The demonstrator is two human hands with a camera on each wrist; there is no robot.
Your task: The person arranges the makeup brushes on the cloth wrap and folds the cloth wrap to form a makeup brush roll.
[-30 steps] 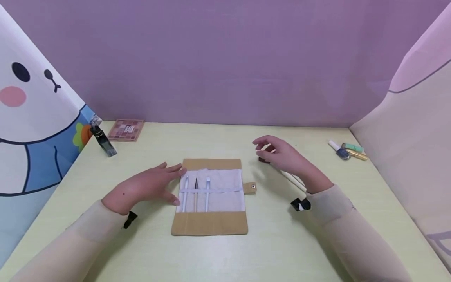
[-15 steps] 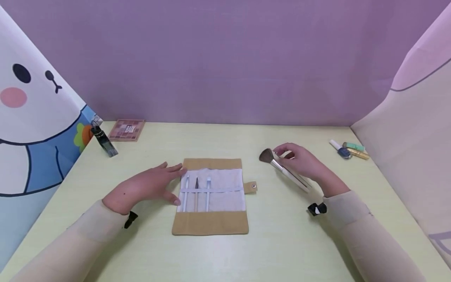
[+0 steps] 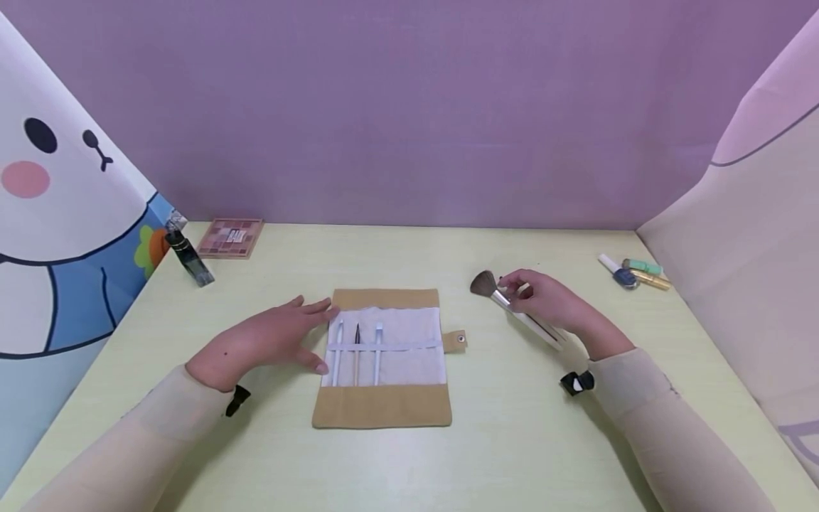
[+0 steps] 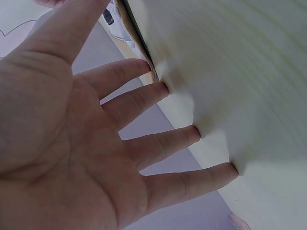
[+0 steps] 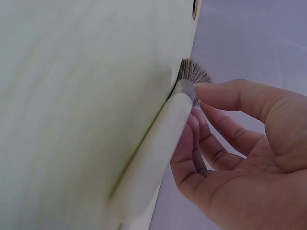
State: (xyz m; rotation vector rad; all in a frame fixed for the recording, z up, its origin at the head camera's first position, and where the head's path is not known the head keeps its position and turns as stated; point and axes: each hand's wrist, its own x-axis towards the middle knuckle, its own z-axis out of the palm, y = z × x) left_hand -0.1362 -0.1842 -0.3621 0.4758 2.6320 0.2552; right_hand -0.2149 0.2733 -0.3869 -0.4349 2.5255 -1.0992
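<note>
A tan brush roll (image 3: 381, 408) lies unfolded, its pale lining holding several slim brushes under a strap; a thin dark-tipped brush (image 3: 357, 352) is among them. My left hand (image 3: 275, 341) rests at the roll's left edge, thumb and index near its border. In the left wrist view its fingers (image 4: 160, 148) are spread, tips on the table. To the roll's right, my right hand (image 3: 544, 299) pinches a fluffy makeup brush (image 3: 484, 284) near its metal collar. The right wrist view shows the thumb on that collar and the pale handle (image 5: 153, 158) close to the table; other fingertips are partly hidden.
A second pale handle (image 3: 552, 330) lies alongside the makeup brush. A snap tab (image 3: 455, 341) sticks out from the roll. At the back left are a pink palette (image 3: 230, 238) and a dark bottle (image 3: 188, 257); small cosmetics (image 3: 643, 267) lie at the back right.
My right hand has moved right and down from above the brushes to the makeup brush's collar, so its bristles show now. The left hand and the roll have stayed put.
</note>
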